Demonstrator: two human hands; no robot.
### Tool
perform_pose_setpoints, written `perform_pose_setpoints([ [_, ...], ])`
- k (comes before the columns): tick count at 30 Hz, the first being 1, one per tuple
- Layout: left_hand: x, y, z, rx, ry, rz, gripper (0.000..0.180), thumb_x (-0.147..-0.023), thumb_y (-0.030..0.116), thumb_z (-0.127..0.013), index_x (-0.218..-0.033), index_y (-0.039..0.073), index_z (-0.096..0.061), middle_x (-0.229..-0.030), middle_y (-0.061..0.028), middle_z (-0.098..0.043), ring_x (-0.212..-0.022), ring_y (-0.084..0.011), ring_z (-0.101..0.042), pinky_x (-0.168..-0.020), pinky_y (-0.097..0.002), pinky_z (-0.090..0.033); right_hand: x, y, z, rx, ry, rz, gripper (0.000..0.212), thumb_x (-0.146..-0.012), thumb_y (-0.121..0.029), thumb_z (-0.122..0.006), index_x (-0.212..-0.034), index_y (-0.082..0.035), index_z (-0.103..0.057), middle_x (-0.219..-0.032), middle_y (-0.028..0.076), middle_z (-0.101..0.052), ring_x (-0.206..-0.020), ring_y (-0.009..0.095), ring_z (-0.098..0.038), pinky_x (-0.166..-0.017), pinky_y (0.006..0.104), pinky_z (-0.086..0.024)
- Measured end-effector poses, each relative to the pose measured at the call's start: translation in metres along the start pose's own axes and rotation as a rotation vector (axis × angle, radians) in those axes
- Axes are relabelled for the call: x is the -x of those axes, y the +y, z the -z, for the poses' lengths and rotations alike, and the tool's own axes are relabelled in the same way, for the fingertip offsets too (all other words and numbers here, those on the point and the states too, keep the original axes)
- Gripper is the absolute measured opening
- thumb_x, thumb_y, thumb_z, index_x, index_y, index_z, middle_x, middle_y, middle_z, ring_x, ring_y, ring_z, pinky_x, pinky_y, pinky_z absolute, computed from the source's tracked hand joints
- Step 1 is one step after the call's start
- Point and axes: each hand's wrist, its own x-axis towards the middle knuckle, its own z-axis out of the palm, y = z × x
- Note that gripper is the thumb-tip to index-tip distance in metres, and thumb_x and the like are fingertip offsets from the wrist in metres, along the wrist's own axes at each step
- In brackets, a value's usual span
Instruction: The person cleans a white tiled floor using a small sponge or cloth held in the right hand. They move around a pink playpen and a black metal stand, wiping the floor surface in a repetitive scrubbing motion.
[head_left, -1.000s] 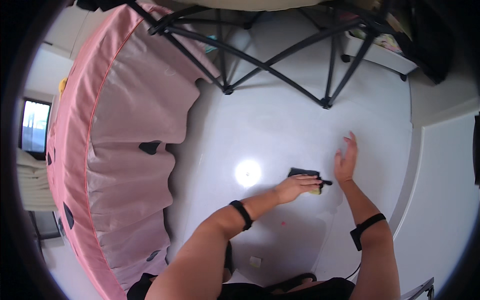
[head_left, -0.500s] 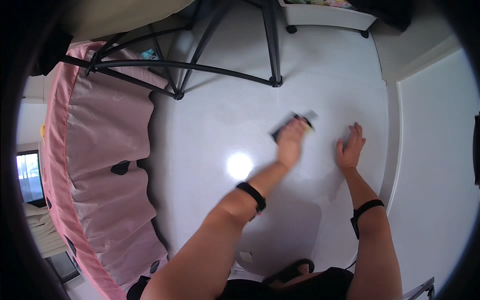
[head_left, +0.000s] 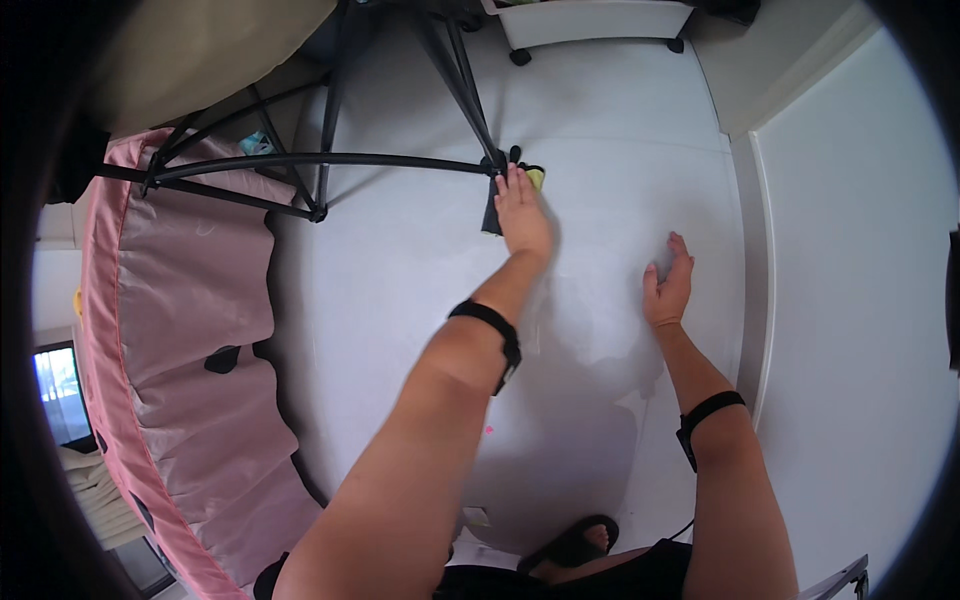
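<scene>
Floor [head_left: 400, 250] white; cloth [head_left: 492, 215] black with yellow edge; bed skirt [head_left: 180, 330] pink; 2 wristbands [head_left: 490, 325] black.
</scene>
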Motion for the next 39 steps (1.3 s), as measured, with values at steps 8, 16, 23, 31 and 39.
perform_pose_setpoints([
  [8,0.126,0.094,-0.010,0.461,-0.533,-0.505,0.056,-0.078,-0.011,-0.044,-0.133,-0.001,-0.048,-0.139,-0.0187,-0.046,-0.133,-0.0345,-0.040,-0.111,-0.0436,-0.032,-0.004,-0.003,0.015,-0.171,0.052,-0.040,0.048,-0.083,-0.008,-0.049,-0.130,0.001,-0.044,-0.134,0.018,-0.049,-0.120,0.034,-0.049,-0.112,0.0457,-0.024],
  [16,0.041,0.043,0.056,0.453,-0.140,-0.142,0.067,-0.077,-0.016,-0.038,-0.141,-0.001,-0.034,-0.142,-0.0249,-0.039,-0.132,-0.0394,-0.038,-0.112,-0.0378,-0.030,-0.027,0.015,0.055,0.030,-0.214,-0.206,0.044,-0.085,-0.012,-0.052,-0.127,-0.001,-0.047,-0.137,0.018,-0.046,-0.126,0.035,-0.043,-0.107,0.0455,-0.030],
  [23,-0.095,0.044,-0.001,0.426,0.139,0.334,0.047,-0.091,-0.003,-0.040,-0.138,-0.001,-0.041,-0.131,-0.0209,-0.053,-0.118,-0.0316,-0.054,-0.098,-0.0330,-0.041,-0.017,0.036,0.074,0.532,-0.223,-0.066,0.050,-0.083,-0.025,-0.055,-0.126,-0.002,-0.047,-0.150,0.018,-0.028,-0.140,0.037,-0.023,-0.111,0.0587,-0.017],
  [31,-0.175,0.040,-0.056,-0.091,-0.268,0.599,0.082,-0.088,0.032,-0.050,-0.150,0.002,-0.006,-0.159,-0.0146,-0.003,-0.146,-0.0321,-0.003,-0.112,-0.0581,-0.010,-0.025,0.035,0.083,0.460,-0.231,-0.062,0.060,-0.072,-0.027,-0.061,-0.126,-0.003,-0.047,-0.150,0.017,-0.029,-0.141,0.037,-0.022,-0.111,0.0604,-0.015],
  [39,-0.188,0.113,-0.118,-0.192,-0.472,-0.036,0.083,-0.085,0.035,-0.050,-0.151,0.005,-0.010,-0.159,-0.0124,-0.002,-0.146,-0.0363,-0.002,-0.112,-0.0619,-0.009,-0.033,0.030,0.086,0.402,-0.250,-0.100,0.065,-0.068,-0.024,-0.065,-0.126,-0.002,-0.046,-0.150,0.018,-0.029,-0.139,0.038,-0.024,-0.110,0.0608,-0.017],
])
